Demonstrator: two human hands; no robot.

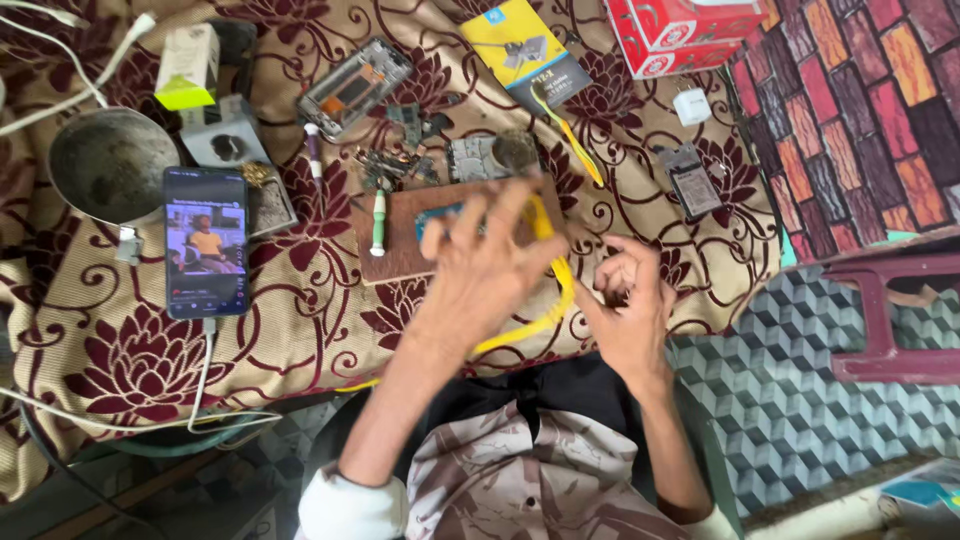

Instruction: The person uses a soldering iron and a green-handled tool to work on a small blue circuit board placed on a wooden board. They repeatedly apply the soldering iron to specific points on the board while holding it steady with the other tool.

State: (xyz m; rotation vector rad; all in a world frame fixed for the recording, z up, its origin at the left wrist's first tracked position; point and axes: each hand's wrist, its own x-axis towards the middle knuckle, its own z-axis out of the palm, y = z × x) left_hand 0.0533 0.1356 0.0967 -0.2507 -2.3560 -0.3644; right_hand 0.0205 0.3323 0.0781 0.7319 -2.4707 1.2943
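Phone repair spread over a floral cloth, well into teardown by the look of it. Left hand open, fingers splayed and blurred, hovering over a brown board with a small blue part just under the fingertips; gripping nothing, as far as can be told. Right hand curled loosely just right of the board, fingers bent inward, perhaps pinching something tiny, too small to tell. Yellow cable looping from under the left hand down toward the lap. White-and-green screwdriver lying on the board's left edge. Above the board: loose circuit boards, small dark scraps, and an emptied phone frame, so the opening and stripping judged done. Battery-like part set aside to the right. Lit phone playing a video at left, plugged into a white lead. Boxes along the far edge. Refitting and closing up judged still ahead: frame bare, boards out, nothing reassembled.
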